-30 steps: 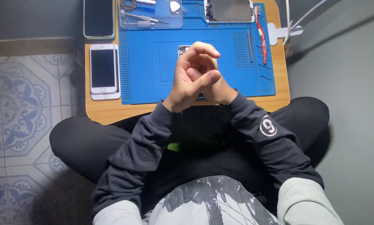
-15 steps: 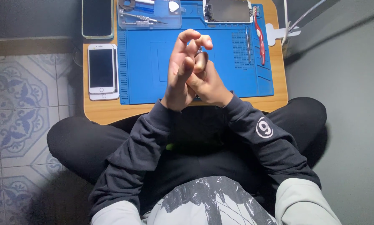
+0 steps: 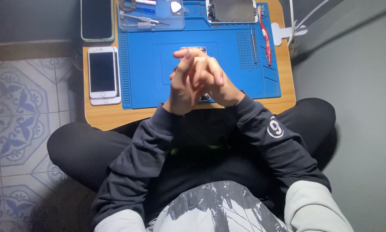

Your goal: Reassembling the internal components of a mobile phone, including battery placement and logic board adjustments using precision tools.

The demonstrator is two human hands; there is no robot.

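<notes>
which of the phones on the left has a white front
The white-fronted phone nearer the person, on the wooden table; the dark phone beyond it has a black front.

A small wooden lap table (image 3: pixel 102 118) sits over the tiled floor (image 3: pixel 21 107), carrying a blue work mat (image 3: pixel 141 68) across most of its top, with a white phone (image 3: pixel 102 73) and a dark phone (image 3: pixel 97 19) lying just left of the mat.
</notes>
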